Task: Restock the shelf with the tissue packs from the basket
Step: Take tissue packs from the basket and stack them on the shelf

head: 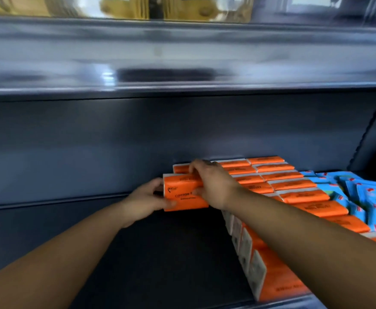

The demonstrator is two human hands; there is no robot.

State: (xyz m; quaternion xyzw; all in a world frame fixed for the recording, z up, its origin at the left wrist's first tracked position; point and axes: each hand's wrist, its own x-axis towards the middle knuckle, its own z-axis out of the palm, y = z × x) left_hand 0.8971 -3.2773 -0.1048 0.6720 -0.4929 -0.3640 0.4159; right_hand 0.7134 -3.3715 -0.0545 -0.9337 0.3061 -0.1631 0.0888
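Note:
An orange tissue pack [183,198] with black print is held over the dark shelf [160,253], at the left end of the stocked orange tissue packs [278,177]. My left hand [145,200] grips its left end, thumb on the front. My right hand [211,184] lies over its top and right side, fingers curled round the upper edge. A second orange pack [180,168] sits right behind it. The orange packs stand in rows running from the back wall toward the front edge. The basket is not in view.
Blue tissue packs [365,192] lie piled at the far right of the same shelf. An upper shelf board [182,63] overhangs the space. The shelf's back wall [93,141] is dark, and the shelf floor left of the orange rows is bare.

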